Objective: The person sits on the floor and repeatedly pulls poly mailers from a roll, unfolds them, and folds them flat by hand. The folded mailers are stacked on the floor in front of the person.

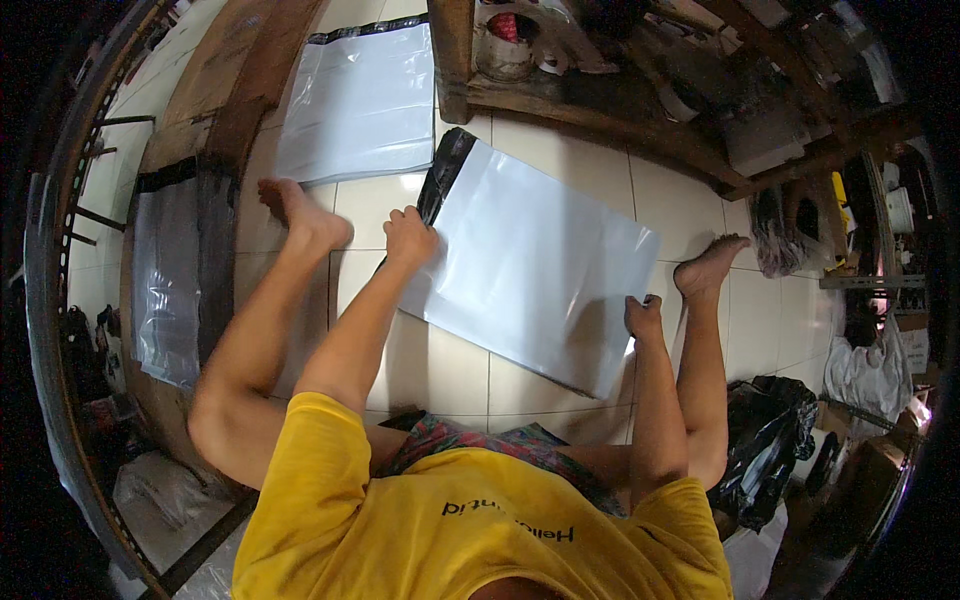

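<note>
A stack of white plastic mailing bags (540, 250) with a black band along one end lies slanted on the tiles between my legs. My left hand (410, 237) is closed on its left edge, close to the black band. At the lower right edge, my right hand (644, 316) grips the same stack with its fingers bent around the rim. Beyond my left foot lies another pile of white mailing bags (358, 105), its black band at the far end. How many bags each stack has cannot be told.
On the left, a grey-white bag stack (168, 280) rests on brown cardboard (215, 120). A wooden bench frame (590, 110) bounds the far side. To the right are a black plastic bag (765, 440), a clear bag (785, 235) and a shelf with a white bag (868, 370).
</note>
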`<action>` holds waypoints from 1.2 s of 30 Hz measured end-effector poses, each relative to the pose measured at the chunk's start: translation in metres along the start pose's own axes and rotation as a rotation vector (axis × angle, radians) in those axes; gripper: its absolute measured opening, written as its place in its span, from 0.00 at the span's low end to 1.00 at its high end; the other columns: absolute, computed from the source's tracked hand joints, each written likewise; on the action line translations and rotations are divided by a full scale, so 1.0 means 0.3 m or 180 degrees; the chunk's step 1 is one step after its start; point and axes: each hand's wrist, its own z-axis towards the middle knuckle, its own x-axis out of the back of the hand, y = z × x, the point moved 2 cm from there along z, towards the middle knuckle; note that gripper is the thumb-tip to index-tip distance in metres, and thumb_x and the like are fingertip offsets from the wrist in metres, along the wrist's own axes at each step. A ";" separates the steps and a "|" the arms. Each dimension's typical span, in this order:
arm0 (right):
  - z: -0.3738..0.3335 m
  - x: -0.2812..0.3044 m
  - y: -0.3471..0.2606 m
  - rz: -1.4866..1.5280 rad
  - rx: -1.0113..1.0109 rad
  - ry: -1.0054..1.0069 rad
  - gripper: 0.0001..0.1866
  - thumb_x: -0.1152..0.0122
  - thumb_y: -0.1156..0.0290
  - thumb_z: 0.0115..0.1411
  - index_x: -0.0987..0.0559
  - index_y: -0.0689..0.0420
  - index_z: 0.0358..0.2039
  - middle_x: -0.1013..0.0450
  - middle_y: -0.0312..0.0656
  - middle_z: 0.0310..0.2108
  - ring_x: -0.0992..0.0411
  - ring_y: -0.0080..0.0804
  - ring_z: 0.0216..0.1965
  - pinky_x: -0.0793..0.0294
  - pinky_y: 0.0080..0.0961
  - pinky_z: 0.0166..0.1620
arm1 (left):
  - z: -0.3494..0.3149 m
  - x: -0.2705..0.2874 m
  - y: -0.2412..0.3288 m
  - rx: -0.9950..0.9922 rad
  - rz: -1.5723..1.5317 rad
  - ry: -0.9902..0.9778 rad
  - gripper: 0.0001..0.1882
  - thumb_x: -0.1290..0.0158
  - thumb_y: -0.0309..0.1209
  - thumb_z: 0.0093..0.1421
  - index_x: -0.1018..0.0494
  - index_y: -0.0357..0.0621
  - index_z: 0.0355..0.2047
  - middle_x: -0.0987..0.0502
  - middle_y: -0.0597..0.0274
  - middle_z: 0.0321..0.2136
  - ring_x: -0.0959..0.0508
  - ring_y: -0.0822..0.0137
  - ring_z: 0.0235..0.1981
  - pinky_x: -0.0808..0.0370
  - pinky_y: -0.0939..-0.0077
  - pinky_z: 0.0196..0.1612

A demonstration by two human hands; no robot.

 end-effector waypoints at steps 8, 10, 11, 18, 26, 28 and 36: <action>-0.037 -0.004 -0.073 0.1139 -0.0079 -0.1201 0.25 0.44 0.69 0.65 0.39 0.62 0.58 0.29 0.54 0.49 0.31 0.40 0.50 0.29 0.39 0.53 | 0.062 0.050 -0.050 0.0040 -0.0962 -0.0825 0.24 0.52 0.36 0.60 0.33 0.27 0.49 0.22 0.30 0.43 0.21 0.40 0.47 0.25 0.54 0.50; -0.030 0.008 -0.099 0.0308 -0.0072 -0.0743 0.23 0.45 0.71 0.65 0.39 0.60 0.58 0.29 0.54 0.48 0.31 0.41 0.51 0.29 0.41 0.54 | 0.054 0.019 -0.056 -0.0059 -0.1069 -0.0841 0.24 0.52 0.36 0.59 0.33 0.27 0.49 0.22 0.31 0.42 0.20 0.41 0.46 0.26 0.55 0.50; -0.029 0.020 -0.106 -0.0109 -0.0088 -0.0497 0.23 0.46 0.72 0.65 0.39 0.60 0.58 0.29 0.54 0.48 0.31 0.42 0.52 0.30 0.42 0.54 | 0.047 0.001 -0.053 -0.0081 -0.1205 -0.0839 0.24 0.51 0.36 0.59 0.33 0.28 0.49 0.22 0.32 0.41 0.20 0.41 0.45 0.26 0.55 0.49; -0.039 0.055 -0.175 0.0808 -0.0055 -0.1005 0.24 0.43 0.75 0.63 0.35 0.64 0.59 0.30 0.51 0.55 0.31 0.39 0.54 0.31 0.33 0.58 | -0.005 0.017 -0.071 0.0116 -0.1746 -0.0948 0.20 0.51 0.34 0.60 0.34 0.32 0.48 0.24 0.48 0.32 0.22 0.57 0.33 0.24 0.62 0.36; -0.040 0.286 -0.261 -0.0025 0.0714 -0.0557 0.31 0.43 0.68 0.64 0.35 0.66 0.66 0.35 0.57 0.65 0.38 0.46 0.67 0.39 0.39 0.66 | -0.248 -0.016 0.024 0.0027 -0.2449 -0.0990 0.24 0.49 0.25 0.58 0.38 0.30 0.54 0.24 0.47 0.39 0.22 0.56 0.40 0.23 0.63 0.46; 0.008 0.291 -0.254 -0.0739 0.0760 -0.0821 0.33 0.43 0.66 0.65 0.37 0.66 0.68 0.36 0.58 0.65 0.40 0.48 0.68 0.42 0.38 0.68 | -0.222 -0.134 -0.083 -0.0716 -0.1707 -0.0382 0.33 0.50 0.26 0.58 0.44 0.23 0.62 0.25 0.36 0.44 0.23 0.43 0.49 0.27 0.59 0.54; 0.039 0.198 -0.200 -0.0534 0.0241 -0.1061 0.39 0.44 0.59 0.65 0.43 0.68 0.69 0.37 0.63 0.65 0.37 0.52 0.66 0.41 0.38 0.68 | -0.240 -0.171 -0.074 -0.0563 -0.1687 -0.0298 0.28 0.54 0.26 0.60 0.39 0.32 0.61 0.27 0.39 0.49 0.25 0.45 0.49 0.27 0.57 0.54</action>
